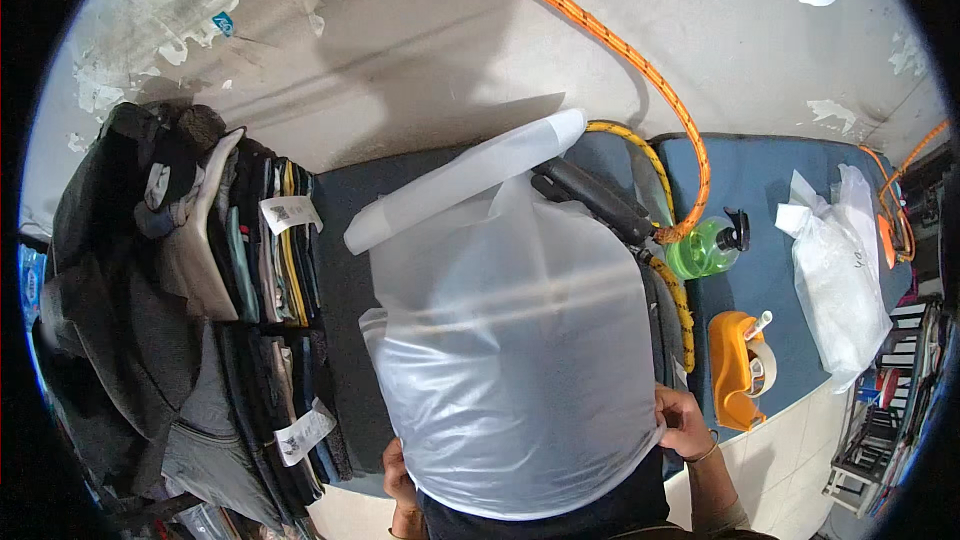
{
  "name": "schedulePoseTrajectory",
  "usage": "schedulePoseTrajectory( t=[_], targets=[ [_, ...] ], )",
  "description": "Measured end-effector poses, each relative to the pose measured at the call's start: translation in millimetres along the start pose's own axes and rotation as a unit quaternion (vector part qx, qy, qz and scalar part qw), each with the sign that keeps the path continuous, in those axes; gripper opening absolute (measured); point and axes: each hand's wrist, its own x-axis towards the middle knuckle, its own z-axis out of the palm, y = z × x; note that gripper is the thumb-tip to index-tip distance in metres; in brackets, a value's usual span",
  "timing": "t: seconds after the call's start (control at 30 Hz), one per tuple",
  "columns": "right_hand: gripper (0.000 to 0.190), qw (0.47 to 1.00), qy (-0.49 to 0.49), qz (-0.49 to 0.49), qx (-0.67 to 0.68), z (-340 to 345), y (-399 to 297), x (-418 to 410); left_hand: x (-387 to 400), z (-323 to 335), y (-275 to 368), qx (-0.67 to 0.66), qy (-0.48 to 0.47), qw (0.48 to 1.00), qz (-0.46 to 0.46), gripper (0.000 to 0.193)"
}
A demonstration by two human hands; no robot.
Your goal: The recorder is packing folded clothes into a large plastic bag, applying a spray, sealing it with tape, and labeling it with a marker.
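Note:
A large translucent plastic bag (510, 345) spreads over the middle of the blue padded table in front of me. Its right lower edge is pinched between the fingers of my right hand (682, 420). My left hand (400, 472) is at the bag's lower left edge, its fingers partly hidden, so its grip cannot be told. A rolled translucent plastic sheet (465, 180) lies slanted across the bag's far end. Just beyond the bag, a black handle (600, 199) joins an orange hose or cord (637, 64).
Folded clothes (289, 240) stand in stacks on the left, beside a dark garment heap (120, 277). To the right are a green pump bottle (701, 247), an orange tape dispenser (731, 375) and a white plastic bag (836, 277). A peeling wall (420, 37) rises behind.

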Motion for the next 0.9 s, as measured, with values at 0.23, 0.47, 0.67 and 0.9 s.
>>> schedulePoseTrajectory(
  t=[0.23,0.47,0.67,0.9],
  targets=[
    [0.035,0.991,-0.034,0.101,0.076,-4,7,-44,-42,-133,-122,-0.018,-0.051,0.998,-0.016,0.048],
    [0.045,0.988,-0.076,0.026,-0.129,4,-42,-44,-35,-15,23,0.015,-0.152,0.987,0.047,0.068],
    [0.043,0.965,-0.047,0.111,-0.235,22,-76,-39,-24,-14,37,0.057,-0.192,0.974,0.102,0.061],
    [0.050,0.955,-0.093,0.054,-0.277,-2,-56,-28,-27,-5,74,0.044,-0.282,0.951,0.118,0.024]
  ],
)
